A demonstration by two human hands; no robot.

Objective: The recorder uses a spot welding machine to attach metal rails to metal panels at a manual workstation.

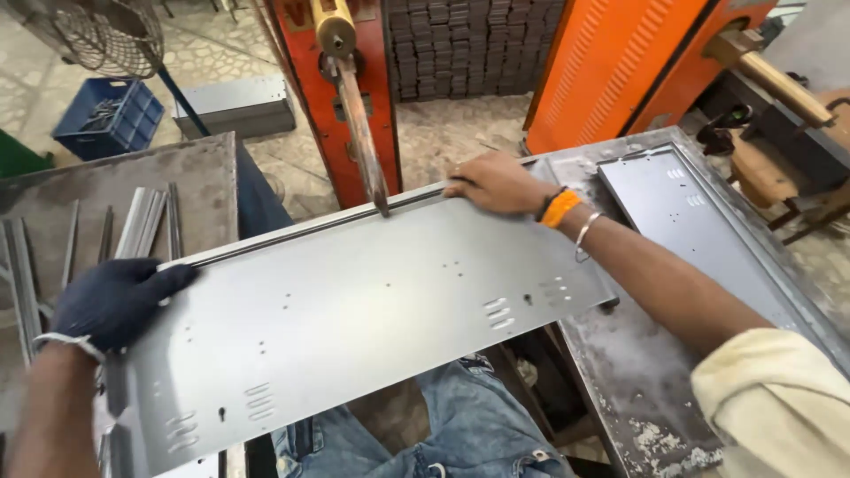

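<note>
A long grey sheet-metal panel (354, 310) with small holes and louvre slots lies across my lap, tilted up to the right. My left hand (115, 301), in a dark blue glove, grips its left end. My bare right hand (496, 183), wearing an orange band and a metal bangle, presses on the panel's far edge, where a narrow metal strip (301, 232) runs along it. The copper electrode arm (361, 133) of an orange-red spot welder (341, 80) points down and touches that far edge, just left of my right hand.
A second grey panel (691, 221) lies on a worn metal table (637, 372) at right. Several metal strips (142, 221) rest on a table at left. Behind stand another orange machine (629, 62), a blue crate (111, 115), a wire fan guard (115, 31) and stacked dark parts (469, 44).
</note>
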